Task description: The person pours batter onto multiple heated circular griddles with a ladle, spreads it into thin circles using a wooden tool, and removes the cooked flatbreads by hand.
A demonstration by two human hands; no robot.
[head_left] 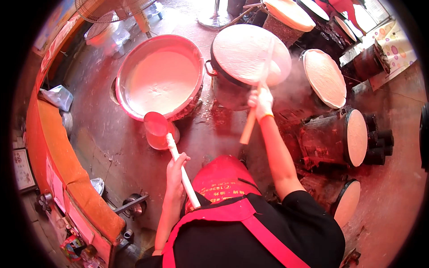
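At the bottom of the frame is my red apron [223, 187] over a black shirt. Just above it, left of centre, my left hand [175, 167] is curled tight around the white handle of a ladle [157, 126], whose red cup hangs close to the lower rim of the big metal basin [134, 67]. That basin, in the upper left of the frame, is filled with pale, smooth batter [161, 80].

Right of centre, my right hand [261, 100] is closed around a long wooden stick [257, 98], fingers wrapped over it. The stick runs up and slightly right from below my hand, and its pale upper end lies on the round white sheet [246, 51] stretched over a dark steaming pot [225, 89] near the top centre, just beside the basin.

Farther right, more cloth-covered round steamers [324, 76] stand along the right side of the frame, some tilted on edge, with steam drifting between them. An orange counter [49, 147] curves down the left edge, and a fan [107, 9] sits in the upper left corner.
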